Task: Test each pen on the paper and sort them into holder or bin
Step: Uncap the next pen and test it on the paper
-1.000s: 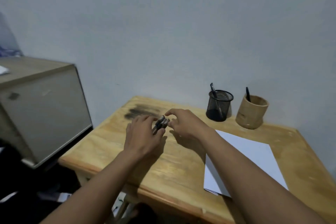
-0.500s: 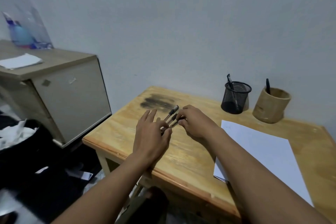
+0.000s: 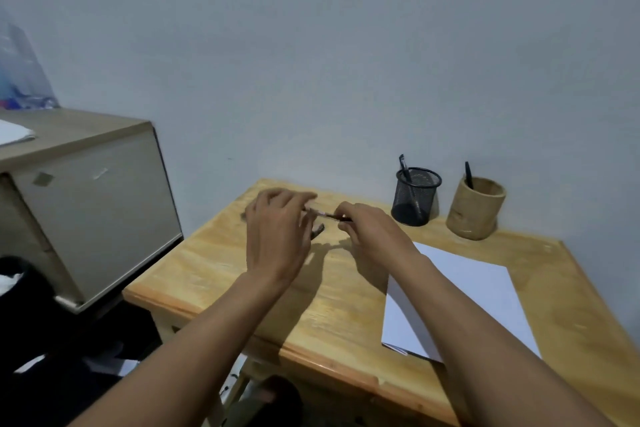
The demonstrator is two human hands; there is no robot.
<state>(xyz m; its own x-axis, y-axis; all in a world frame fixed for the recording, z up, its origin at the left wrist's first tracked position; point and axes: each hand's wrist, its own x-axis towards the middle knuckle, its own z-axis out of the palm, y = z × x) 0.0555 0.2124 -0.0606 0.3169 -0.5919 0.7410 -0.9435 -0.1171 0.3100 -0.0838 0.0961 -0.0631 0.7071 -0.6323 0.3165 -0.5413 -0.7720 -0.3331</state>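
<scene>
Pen axis: I see one pen lifted above the counter, its long axis running roughly 9 o'clock to 3 o'clock, tipped slightly down toward 3; it is blurred, so I cannot tell which end is the tip.
Pen and hands: it bridges the gap between my two hands, one end at the left fingertips, the other inside the right-hand pinch.
Left hand: the left hand hovers palm down, fingers loosely curled, thumb and forefinger meeting at the pen's 9 o'clock end; I cannot tell how firmly it grips.
Right hand: the right hand is closed, fingers pinching the pen's 3 o'clock end.
Other pens: a dark pen end pokes out from under the left hand, lying on the counter; how many lie there I cannot tell, the hand hides them.
Paper: a white sheet lies flat at 4 o'clock from the hands, partly covered by my right forearm.
Mesh cup: a black mesh cup stands at 2 o'clock, one pen upright inside.
Wooden cup: a wooden cup stands just beside it, farther toward 3 o'clock, also holding one pen.
Cabinet: a beige cabinet sits at 9 o'clock, off the counter.
</scene>
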